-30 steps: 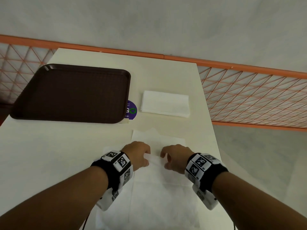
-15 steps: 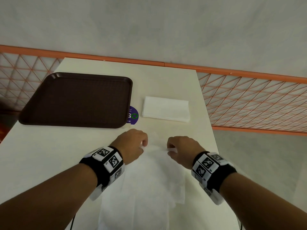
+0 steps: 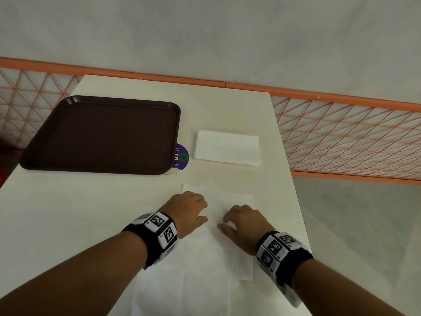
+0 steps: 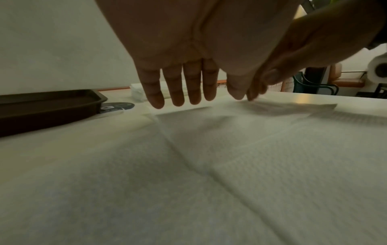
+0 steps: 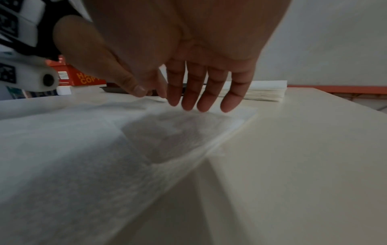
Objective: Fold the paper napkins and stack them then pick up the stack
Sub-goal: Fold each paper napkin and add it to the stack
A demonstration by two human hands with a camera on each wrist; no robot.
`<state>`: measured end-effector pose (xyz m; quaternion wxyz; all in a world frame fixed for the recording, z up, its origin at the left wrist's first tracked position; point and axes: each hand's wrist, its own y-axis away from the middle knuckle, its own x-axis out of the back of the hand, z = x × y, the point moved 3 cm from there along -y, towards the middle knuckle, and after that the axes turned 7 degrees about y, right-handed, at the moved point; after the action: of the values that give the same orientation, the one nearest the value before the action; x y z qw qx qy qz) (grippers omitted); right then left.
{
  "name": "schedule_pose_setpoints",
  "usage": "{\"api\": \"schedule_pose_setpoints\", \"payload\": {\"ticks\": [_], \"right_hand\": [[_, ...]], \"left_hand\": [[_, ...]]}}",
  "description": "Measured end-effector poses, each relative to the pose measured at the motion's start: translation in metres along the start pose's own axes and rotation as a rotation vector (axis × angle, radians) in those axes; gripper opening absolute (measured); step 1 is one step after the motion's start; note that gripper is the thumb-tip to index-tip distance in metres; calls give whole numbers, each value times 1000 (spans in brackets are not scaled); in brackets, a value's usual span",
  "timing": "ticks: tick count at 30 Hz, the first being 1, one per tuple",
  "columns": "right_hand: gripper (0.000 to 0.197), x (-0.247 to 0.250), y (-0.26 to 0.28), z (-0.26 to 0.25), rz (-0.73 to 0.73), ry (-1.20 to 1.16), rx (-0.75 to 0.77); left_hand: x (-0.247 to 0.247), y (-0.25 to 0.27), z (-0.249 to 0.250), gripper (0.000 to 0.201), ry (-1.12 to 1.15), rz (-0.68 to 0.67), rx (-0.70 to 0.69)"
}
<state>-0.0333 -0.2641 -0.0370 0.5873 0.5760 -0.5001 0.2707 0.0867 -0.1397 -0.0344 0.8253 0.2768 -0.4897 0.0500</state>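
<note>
A large white paper napkin (image 3: 211, 254) lies folded over on the cream table (image 3: 68, 224), near the front. Both hands are over its far part. My left hand (image 3: 189, 209) has its fingers straight, tips pointing down close to the napkin (image 4: 230, 165). My right hand (image 3: 242, 222) is also spread, its fingers (image 5: 199, 92) straight just above the napkin's (image 5: 94, 157) right corner. Neither hand holds anything. Whether the fingertips touch the paper is unclear. A stack of folded napkins (image 3: 227, 148) lies farther back on the table.
A dark brown tray (image 3: 102, 133) sits at the back left, beside a round purple sticker (image 3: 181, 156). The table's right edge (image 3: 293, 201) runs close to my right hand, with an orange mesh railing (image 3: 353, 137) beyond. An orange box (image 5: 77, 77) shows past the table's left side.
Both hands were pinching the napkin's edge and carrying it away from me. They have let go, drawn back a little, and the fingers are now straight over the folded paper.
</note>
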Motion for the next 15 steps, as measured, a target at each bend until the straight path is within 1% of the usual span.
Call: {"api": "schedule_pose_setpoints", "payload": {"ticks": [2,4,6,8,10,12,15], "right_hand": [[40,0,-6,6,39,2,-35],[46,-4,-10,8,23,0,-63],[50,-5,-16,9,9,17,-93],[48,-3,-23,10,-7,31,-118],[44,1,-30,12,-61,10,-133],[40,5,-37,14,-130,-30,-148],[33,12,-43,13,-205,-52,-165]], "left_hand": [[-8,-4,5,51,-35,-14,-25],[-15,-8,8,51,-54,-9,-32],[-16,-13,11,51,-66,20,-7],[-14,-19,12,49,-76,54,46],[-9,-25,13,45,-41,41,101],[-6,-31,14,39,1,-4,148],[-2,-37,20,30,-33,-65,164]]}}
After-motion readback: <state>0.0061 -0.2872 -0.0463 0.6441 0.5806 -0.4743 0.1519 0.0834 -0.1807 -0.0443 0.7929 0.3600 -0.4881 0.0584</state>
